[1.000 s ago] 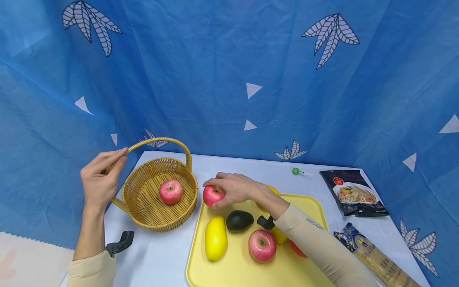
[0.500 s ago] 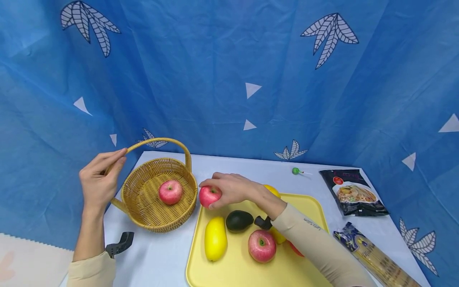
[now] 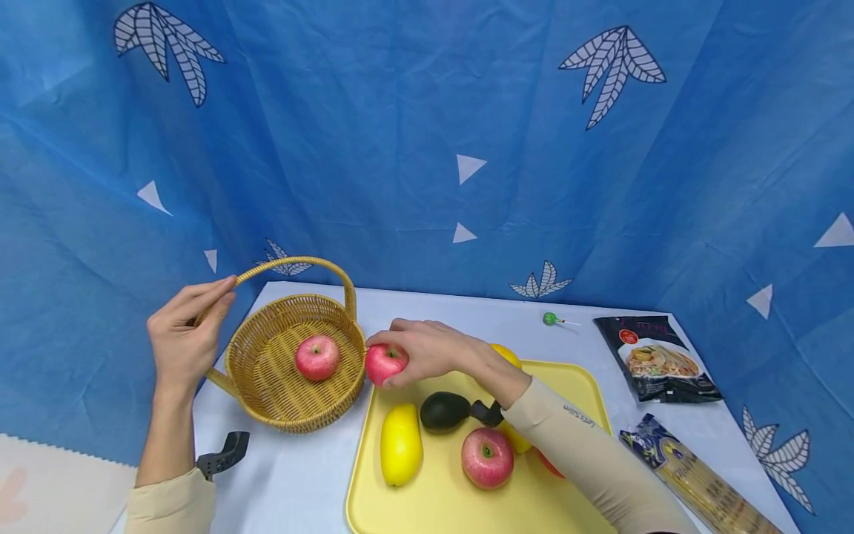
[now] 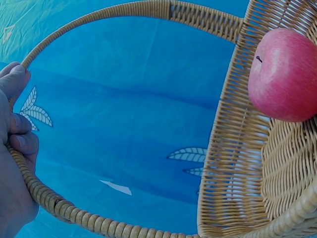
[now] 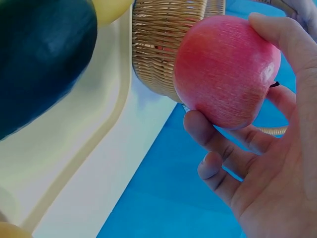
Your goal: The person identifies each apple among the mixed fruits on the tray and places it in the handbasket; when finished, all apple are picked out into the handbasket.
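Observation:
My left hand [image 3: 185, 330] grips the arched handle [image 4: 124, 9] of a round wicker basket [image 3: 293, 411] at its left side. One pink-red apple [image 3: 317, 357] lies inside on the woven floor. Between thumb and fingers my right hand [image 3: 434, 350] holds another apple [image 3: 385, 363], right beside the basket's right rim and above the tray's far left corner. In the right wrist view this held apple [image 5: 225, 72] overlaps the basket wall, its stem toward the palm.
A yellow tray [image 3: 427, 512] carries a yellow oblong fruit [image 3: 401, 445], a dark avocado [image 3: 445, 411], an apple [image 3: 488, 457] and more fruit partly under the right forearm. Farther right lie a green lollipop [image 3: 550, 318], a black food packet [image 3: 659, 360] and a pasta packet [image 3: 700, 475].
My right hand has moved a little to the left with the apple, from over the tray's corner to the basket's rim. The left hand and basket stay in place.

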### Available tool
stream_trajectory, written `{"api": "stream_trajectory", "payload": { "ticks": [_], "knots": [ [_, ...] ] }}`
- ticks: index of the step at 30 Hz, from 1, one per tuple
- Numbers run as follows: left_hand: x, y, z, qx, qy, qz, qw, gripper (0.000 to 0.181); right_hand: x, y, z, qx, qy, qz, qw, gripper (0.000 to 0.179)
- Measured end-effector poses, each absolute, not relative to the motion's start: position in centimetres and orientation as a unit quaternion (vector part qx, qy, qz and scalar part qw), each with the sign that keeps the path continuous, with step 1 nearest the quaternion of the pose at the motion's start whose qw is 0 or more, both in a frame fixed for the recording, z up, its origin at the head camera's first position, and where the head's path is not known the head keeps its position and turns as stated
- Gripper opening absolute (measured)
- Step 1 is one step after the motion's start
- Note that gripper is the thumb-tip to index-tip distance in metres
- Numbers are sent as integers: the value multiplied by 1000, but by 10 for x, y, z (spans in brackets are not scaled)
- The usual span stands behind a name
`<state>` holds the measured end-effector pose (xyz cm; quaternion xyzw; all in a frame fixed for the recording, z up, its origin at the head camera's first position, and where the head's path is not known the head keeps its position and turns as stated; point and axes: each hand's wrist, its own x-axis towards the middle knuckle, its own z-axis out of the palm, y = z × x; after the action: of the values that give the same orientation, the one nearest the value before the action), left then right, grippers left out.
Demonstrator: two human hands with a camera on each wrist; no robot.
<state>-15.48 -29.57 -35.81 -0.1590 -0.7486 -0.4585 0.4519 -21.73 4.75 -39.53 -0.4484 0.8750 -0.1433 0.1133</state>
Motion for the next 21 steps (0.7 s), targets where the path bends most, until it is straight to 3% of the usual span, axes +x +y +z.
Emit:
{"api": "stream_trajectory", "payload": {
  "ticks": [21],
  "knots": [
    [-154, -295, -356, -165, -746, -463, 449, 24, -214, 35, -387, -460, 866, -161, 110, 67]
  ]
}}
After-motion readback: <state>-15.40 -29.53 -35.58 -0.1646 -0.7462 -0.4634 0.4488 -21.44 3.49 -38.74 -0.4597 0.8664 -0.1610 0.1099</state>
